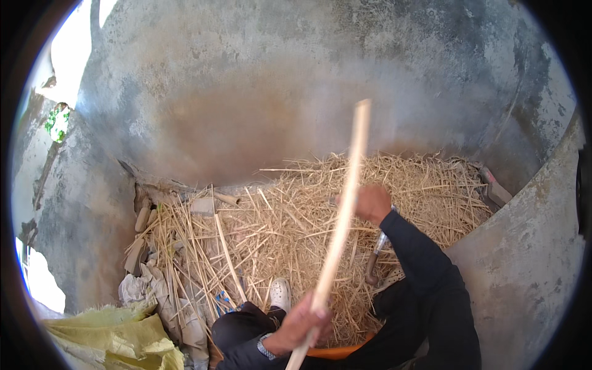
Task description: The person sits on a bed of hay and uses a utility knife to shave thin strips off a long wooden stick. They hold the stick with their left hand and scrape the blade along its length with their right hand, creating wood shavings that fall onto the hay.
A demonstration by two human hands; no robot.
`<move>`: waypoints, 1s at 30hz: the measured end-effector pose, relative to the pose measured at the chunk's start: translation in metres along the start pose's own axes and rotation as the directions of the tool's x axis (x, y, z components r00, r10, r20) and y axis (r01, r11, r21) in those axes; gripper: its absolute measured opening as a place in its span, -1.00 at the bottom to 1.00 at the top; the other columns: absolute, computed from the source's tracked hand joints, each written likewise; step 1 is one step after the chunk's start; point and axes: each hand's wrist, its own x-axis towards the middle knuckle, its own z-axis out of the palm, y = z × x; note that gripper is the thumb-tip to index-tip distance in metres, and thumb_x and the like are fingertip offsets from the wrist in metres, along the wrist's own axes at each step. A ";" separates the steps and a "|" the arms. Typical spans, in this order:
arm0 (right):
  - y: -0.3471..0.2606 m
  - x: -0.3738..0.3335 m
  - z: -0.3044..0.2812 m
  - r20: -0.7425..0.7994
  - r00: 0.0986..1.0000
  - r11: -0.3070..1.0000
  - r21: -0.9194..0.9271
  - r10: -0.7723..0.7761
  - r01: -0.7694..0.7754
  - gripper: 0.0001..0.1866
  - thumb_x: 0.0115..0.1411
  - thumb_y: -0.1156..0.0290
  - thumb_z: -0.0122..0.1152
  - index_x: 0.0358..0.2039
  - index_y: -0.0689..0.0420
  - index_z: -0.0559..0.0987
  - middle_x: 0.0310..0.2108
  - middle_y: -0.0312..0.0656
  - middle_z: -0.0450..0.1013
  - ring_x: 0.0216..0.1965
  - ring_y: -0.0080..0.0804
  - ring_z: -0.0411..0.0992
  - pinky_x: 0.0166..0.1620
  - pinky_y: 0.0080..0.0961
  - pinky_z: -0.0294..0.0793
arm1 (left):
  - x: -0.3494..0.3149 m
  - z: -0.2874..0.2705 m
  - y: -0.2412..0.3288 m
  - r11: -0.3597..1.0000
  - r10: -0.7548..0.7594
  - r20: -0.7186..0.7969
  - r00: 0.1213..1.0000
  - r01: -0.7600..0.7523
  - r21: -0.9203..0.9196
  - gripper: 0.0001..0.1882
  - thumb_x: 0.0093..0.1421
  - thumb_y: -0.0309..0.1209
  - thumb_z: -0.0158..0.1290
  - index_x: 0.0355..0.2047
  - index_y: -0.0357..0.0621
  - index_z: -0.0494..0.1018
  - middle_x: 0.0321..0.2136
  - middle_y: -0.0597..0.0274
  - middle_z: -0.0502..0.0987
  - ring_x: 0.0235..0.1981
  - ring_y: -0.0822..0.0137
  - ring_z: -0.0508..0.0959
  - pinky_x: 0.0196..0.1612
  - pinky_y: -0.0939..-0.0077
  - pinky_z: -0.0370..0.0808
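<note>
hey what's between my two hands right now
In the head view, the pale strip slants up from your left hand, with loose straw-like litter behind it, toward your right hand.

Left hand point(301, 325) grips pale wooden strip point(337, 240), blurred, slanting up. Right hand point(373, 203) just beside strip; its grip unclear. Curved brown handle point(371, 270) below right forearm. Wood shavings point(425, 185) cover floor. Yellow sack point(117, 336) lower left; pale shoe point(280, 293) among shavings.
</note>
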 end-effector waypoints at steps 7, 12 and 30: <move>-0.037 -0.029 -0.010 -0.089 0.994 0.937 0.340 -0.058 0.085 -0.24 0.17 -0.39 -0.17 -0.71 0.06 0.54 -0.86 -0.33 0.25 -0.79 -0.44 0.29 -0.65 -0.41 0.28 | 0.006 0.006 0.019 0.995 0.096 -0.072 0.993 -0.094 0.033 -0.74 0.35 -0.34 -0.15 0.00 -0.02 0.14 -0.73 0.31 0.25 -0.84 0.48 0.20 -0.62 0.59 0.17; -0.070 -0.053 -0.033 -0.288 0.858 0.840 0.225 -0.427 0.493 -0.23 0.10 -0.44 -0.10 -0.81 0.05 0.44 -0.88 -0.33 0.23 -0.82 -0.43 0.28 -0.70 -0.42 0.22 | 0.016 -0.018 0.025 0.984 0.175 -0.258 0.950 -0.176 0.019 -0.79 0.37 -0.28 -0.18 -0.04 0.01 0.24 -0.73 0.38 0.23 -0.83 0.51 0.18 -0.63 0.59 0.17; -0.019 -0.012 -0.025 -0.210 0.949 0.962 0.090 -0.236 0.259 -0.20 0.07 -0.47 -0.12 -0.82 0.05 0.47 -0.91 -0.19 0.23 -0.85 -0.30 0.27 -0.71 -0.33 0.23 | 0.013 -0.003 0.013 1.000 0.003 -0.206 0.978 -0.003 -0.002 -0.84 0.38 -0.25 -0.19 -0.10 0.06 0.16 -0.68 0.40 0.20 -0.79 0.52 0.15 -0.61 0.62 0.16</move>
